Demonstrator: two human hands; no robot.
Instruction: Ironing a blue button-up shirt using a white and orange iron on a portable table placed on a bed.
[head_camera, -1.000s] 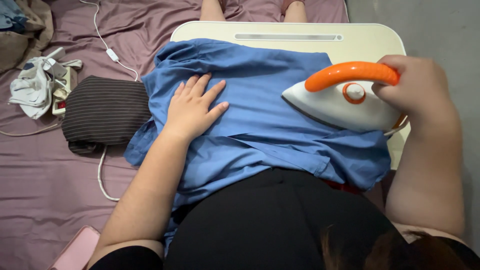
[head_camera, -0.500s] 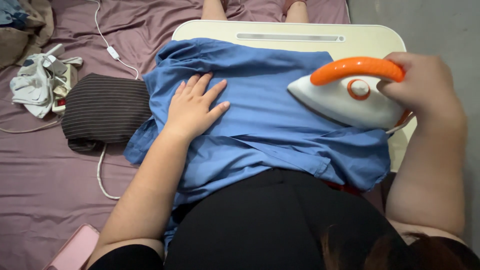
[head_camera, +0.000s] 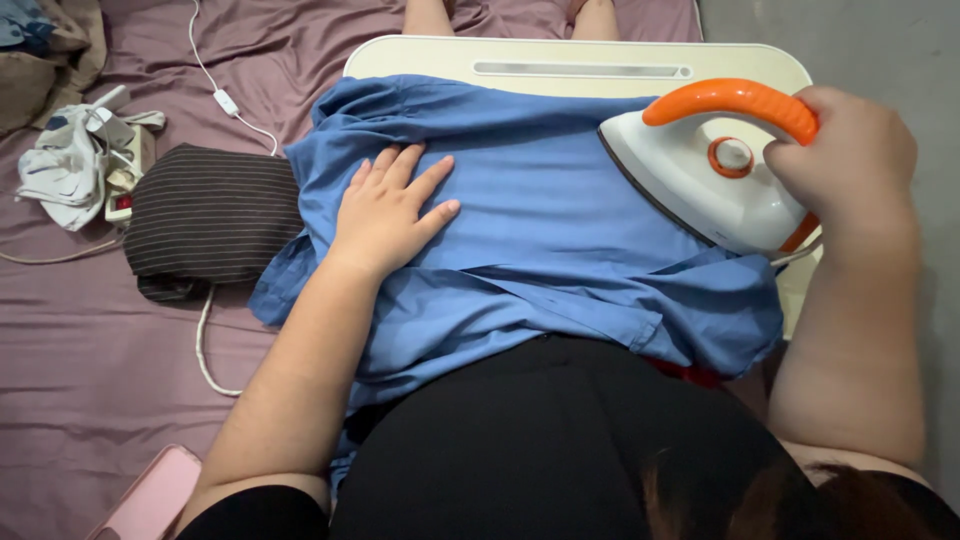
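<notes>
The right hand (head_camera: 845, 160) grips a white iron (head_camera: 705, 185) on a blue shirt (head_camera: 560, 250); the left hand (head_camera: 385, 215) presses the cloth flat.

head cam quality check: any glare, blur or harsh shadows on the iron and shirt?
Head view: soft, even light, no harsh shadows; faint sheen on the white iron body, no blown glare; blue shirt folds sharp; left hand and right hand crisp, no motion blur; dark hair at the bottom edge is out of focus.
</notes>
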